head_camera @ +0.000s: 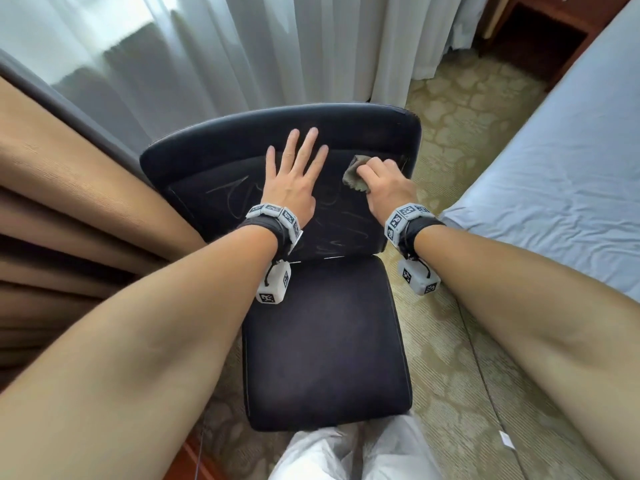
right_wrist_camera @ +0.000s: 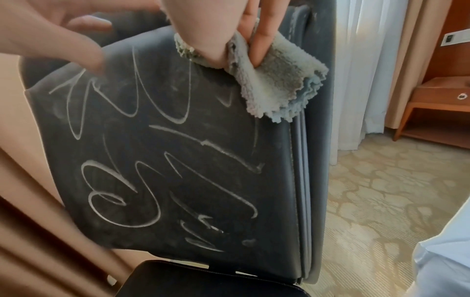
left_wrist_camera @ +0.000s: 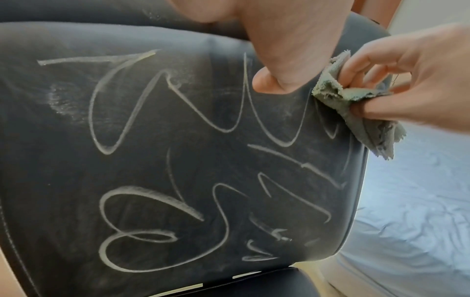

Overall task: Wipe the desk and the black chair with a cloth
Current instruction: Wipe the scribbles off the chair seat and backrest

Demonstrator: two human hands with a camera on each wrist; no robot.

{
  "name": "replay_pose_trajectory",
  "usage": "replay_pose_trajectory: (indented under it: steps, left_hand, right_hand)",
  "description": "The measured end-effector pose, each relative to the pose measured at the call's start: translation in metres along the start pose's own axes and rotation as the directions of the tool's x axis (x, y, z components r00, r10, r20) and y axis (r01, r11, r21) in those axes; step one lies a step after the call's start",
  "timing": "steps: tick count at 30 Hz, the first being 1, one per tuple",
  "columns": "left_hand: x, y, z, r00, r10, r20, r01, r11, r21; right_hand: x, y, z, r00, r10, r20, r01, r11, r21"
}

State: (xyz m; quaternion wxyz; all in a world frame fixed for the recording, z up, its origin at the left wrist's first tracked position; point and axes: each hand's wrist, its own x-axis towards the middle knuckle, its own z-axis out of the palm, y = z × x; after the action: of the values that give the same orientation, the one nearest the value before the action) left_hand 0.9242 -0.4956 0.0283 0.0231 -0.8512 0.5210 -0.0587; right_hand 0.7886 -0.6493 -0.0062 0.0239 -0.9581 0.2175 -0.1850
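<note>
Broadly, the room: a bed [head_camera: 561,161] lies to the right, curtains [head_camera: 86,174] hang to the left and behind, and patterned carpet [head_camera: 446,358] covers the floor. No desk shows in any view.
Chair: the black chair [head_camera: 325,344] faces the person, its backrest [head_camera: 277,133] upright and its seat bare.
Marks: pale chalk-like scribbles [left_wrist_camera: 162,152] run across most of the backrest's front; by the look of it, wiping here has barely begun.
Left hand: the left hand [head_camera: 292,178] lies flat on the backrest with fingers straight and spread, holding nothing and seemingly bracing the chair.
Right hand: the right hand [head_camera: 384,183] has its fingers curled round the cloth, pressing it against the backrest's upper right corner.
Cloth: the cloth [right_wrist_camera: 277,84] is small, grey-green, bunched, with frayed edges hanging loose below the fingers.
Handling: the cloth looks light and soft, so it probably needs gripping in a wad; the backrest seems smooth, padded and slightly yielding, so steady pressure against the bracing hand should suit it.
</note>
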Motion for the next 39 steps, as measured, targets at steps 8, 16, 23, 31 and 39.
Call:
replay_pose_trajectory:
  steps: [8,16,23,31,39]
  left_hand:
    - [-0.011,-0.026,0.007,0.993,0.118,0.030,-0.120,0.990,0.071]
    - [-0.013,-0.033,0.007,0.997,0.064,0.042,-0.066,0.996,0.051]
    - [-0.019,-0.037,0.009,0.999,0.030,0.009,-0.031,0.998,0.056]
    - [-0.013,-0.036,-0.003,0.999,-0.044,0.003,0.044,0.999,-0.032]
    - [-0.015,-0.040,-0.001,0.994,-0.093,0.053,0.095,0.995,-0.033]
  right_hand:
    - [0.024,-0.035,-0.008,0.997,0.051,-0.050,-0.049,0.998,0.038]
    - [0.034,-0.039,0.014,0.973,-0.225,0.056,0.226,0.974,-0.009]
    - [0.025,-0.023,0.022,0.840,-0.477,0.260,0.496,0.868,-0.011]
    - [0.049,-0.042,0.006,0.937,-0.342,0.068,0.343,0.939,-0.002]
    - [0.044,-0.047,0.029,0.824,-0.513,0.242,0.524,0.852,0.021]
